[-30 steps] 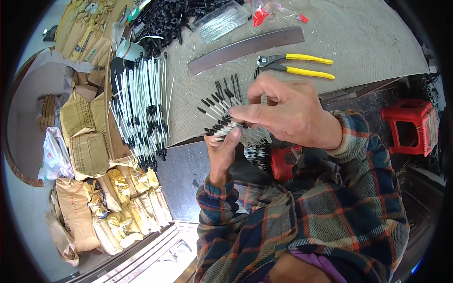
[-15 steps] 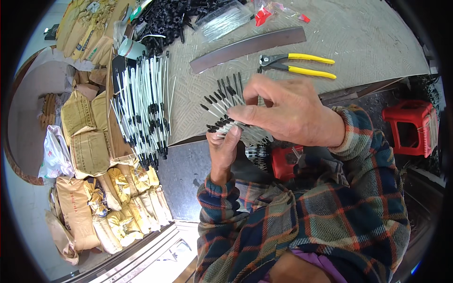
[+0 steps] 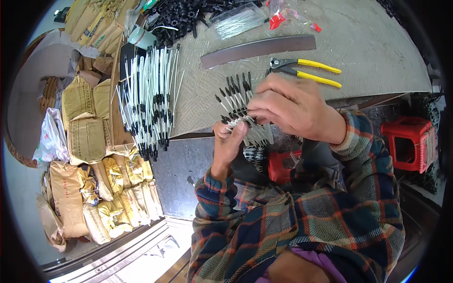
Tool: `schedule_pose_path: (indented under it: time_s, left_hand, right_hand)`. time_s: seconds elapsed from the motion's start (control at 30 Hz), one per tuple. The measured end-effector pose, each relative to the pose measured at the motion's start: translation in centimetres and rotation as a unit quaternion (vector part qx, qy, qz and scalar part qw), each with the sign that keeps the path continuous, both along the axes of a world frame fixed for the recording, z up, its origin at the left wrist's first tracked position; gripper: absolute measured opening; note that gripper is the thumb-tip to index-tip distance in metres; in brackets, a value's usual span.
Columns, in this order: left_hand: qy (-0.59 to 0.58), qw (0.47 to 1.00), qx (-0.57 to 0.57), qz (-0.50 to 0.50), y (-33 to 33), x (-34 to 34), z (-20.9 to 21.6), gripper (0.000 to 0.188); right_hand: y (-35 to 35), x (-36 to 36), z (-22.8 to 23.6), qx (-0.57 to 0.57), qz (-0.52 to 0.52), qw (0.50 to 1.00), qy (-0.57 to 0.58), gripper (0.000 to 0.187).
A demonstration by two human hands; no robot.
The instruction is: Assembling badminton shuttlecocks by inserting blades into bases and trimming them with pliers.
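My left hand [image 3: 230, 145] is closed around a fanned bundle of thin white sticks with black tips [image 3: 238, 100], its thumb pressed on the near side. The black tips point up and away from me. My right hand [image 3: 296, 109] reaches over the bundle from the right, fingers curled and pinched against the sticks. What lies between its fingertips is hidden. To the left, on the table's edge, more white sticks with black ends [image 3: 150, 101] lie in a loose heap. Beyond my hands, end-cutting pliers with yellow handles [image 3: 309, 71] rest on the table.
A curved brown strip [image 3: 258, 50] lies across the table [image 3: 373, 52]. Behind it are a clear bag of thin white pieces [image 3: 237, 21] and a pile of small black parts [image 3: 177, 16]. Brown paper packages [image 3: 86, 139] stand at left. A red stool [image 3: 408, 144] is at right.
My right hand has drawn its fingers in tighter against the bundle; its thumb is now tucked from sight. The table's things sit slightly further right and up, as the view has shifted.
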State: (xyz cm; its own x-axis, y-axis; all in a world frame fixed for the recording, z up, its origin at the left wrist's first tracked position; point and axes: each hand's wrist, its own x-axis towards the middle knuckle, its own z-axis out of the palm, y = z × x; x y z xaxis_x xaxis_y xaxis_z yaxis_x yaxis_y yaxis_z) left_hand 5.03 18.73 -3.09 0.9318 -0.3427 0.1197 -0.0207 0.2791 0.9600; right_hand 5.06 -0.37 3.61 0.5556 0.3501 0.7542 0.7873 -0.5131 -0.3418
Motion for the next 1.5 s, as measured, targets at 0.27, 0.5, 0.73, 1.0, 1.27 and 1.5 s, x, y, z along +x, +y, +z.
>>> schedule_pose_path:
  time_s: [0.27, 0.5, 0.73, 1.0, 1.27, 1.5]
  left_hand:
    - [-0.007, 1.0, 0.005, -0.006, 0.0, 0.0, 0.0, 0.023]
    - [-0.044, 0.999, 0.001, 0.002, 0.1, 0.0, -0.9, 0.027]
    - [-0.04, 0.999, 0.008, 0.003, 0.0, -0.1, -0.7, 0.025]
    - [-0.025, 0.999, -0.017, -0.009, 0.0, 0.1, -0.6, 0.024]
    - [-0.061, 0.997, 0.043, 0.008, 0.2, 0.1, -1.0, 0.033]
    - [-0.052, 0.994, 0.096, 0.013, 1.4, 0.6, -2.6, 0.065]
  right_hand:
    - [-0.1, -0.2, 0.7, -0.032, 0.002, 0.998, -0.049, 0.025]
    - [-0.7, -0.6, 3.1, -0.13, -0.019, 0.986, -0.104, 0.02]
    - [-0.4, -1.6, 2.4, -0.11, -0.056, 0.99, -0.067, 0.019]
    - [-0.8, -0.8, 1.5, -0.077, -0.026, 0.997, -0.011, 0.02]
    - [-1.1, 0.8, 3.0, -0.097, 0.06, 0.992, 0.051, 0.017]
    - [-0.9, 1.7, 3.0, -0.037, 0.155, 0.977, 0.145, 0.013]
